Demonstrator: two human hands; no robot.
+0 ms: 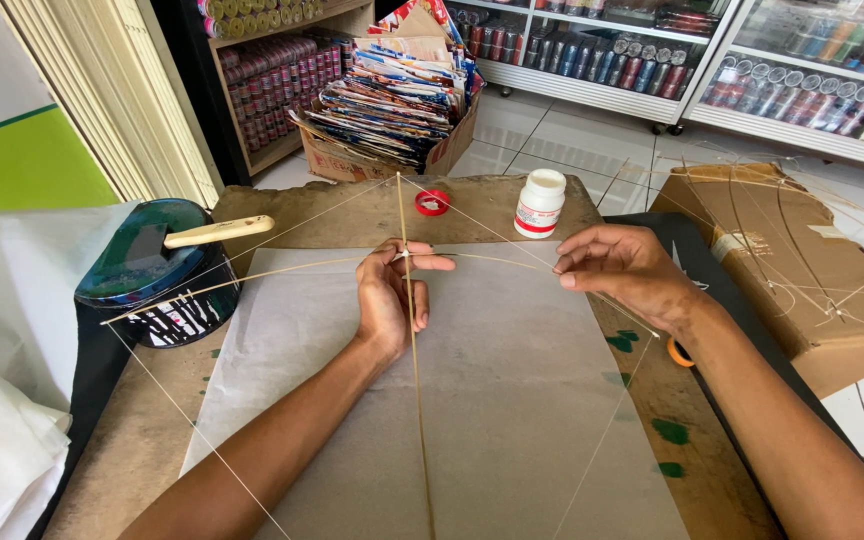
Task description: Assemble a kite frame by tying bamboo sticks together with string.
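On the far left of the brown counter [142, 440] I see a crumpled sheet of white paper [2, 300], and beside it a dark oval tin with a glossy blue-green lid [137, 262]; a pale wooden handle [217, 231] lies across that lid. A large sheet of grey paper [512, 400] covers the middle of the counter. On it lies a kite frame of thin bamboo sticks [414, 350]: one upright spine running away from me, one bowed cross stick, and a thin string around the outline.

My left hand [389, 295] rests on the spine, its fingers [422, 262] pinching the spot where the two sticks cross. Just beyond it a small red round cap [432, 202] lies on the counter, and near that stands a white plastic bottle with a red and white label [538, 204], its white lid on. My right hand [620, 265] is further right, fingers curled and grasping the right arm of the cross stick. Green paint marks [624, 341] dot the counter below that wrist, next to a small orange ring [680, 352].

Behind the counter, an open brown cardboard box [452, 145] holds a stack of colourful flat packets [392, 95]. Left of it, a wooden shelf [272, 85] carries rows of red spools. To the right, a flat cardboard box [802, 290] bears more stick frames, and white display shelves [712, 75] hold rows of small cylinders with red and dark wrappers.
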